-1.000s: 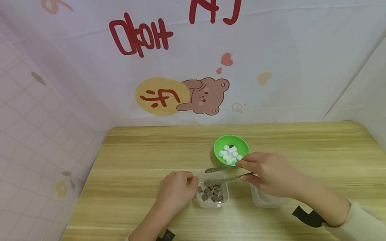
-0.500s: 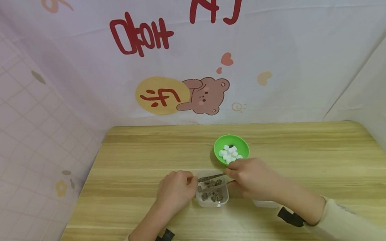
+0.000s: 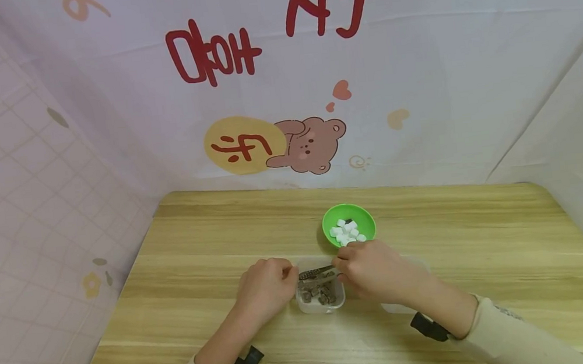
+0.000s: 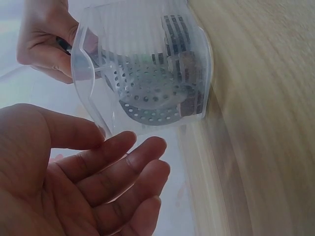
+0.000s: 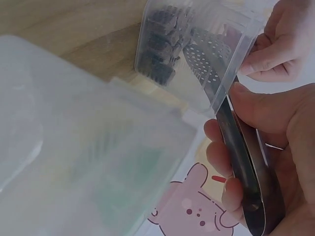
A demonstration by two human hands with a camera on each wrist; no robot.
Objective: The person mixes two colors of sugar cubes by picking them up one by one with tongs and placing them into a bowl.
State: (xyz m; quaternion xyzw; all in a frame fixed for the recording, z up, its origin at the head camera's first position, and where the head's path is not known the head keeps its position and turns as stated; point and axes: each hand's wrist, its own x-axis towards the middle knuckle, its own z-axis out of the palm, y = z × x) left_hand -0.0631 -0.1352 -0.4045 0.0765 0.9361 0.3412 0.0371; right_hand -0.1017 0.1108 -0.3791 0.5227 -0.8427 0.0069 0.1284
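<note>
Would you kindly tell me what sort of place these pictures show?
Probably a makeshift tabletop booth: a wood-grain table stands before a creased white backdrop printed with a cartoon bear, with a gridded panel at left.

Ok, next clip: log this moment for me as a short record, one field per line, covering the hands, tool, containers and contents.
Left hand: left hand pinches the box rim
Right hand: right hand grips the tongs
Tool: tongs, tips inside the box; whether they hold a cube is unclear
Box: clear box with brown cubes
Bowl: green bowl, beyond the box, with white pieces and a dark one
Second box: second box, partly hidden by the right arm
Surface: wood-grain table
</note>
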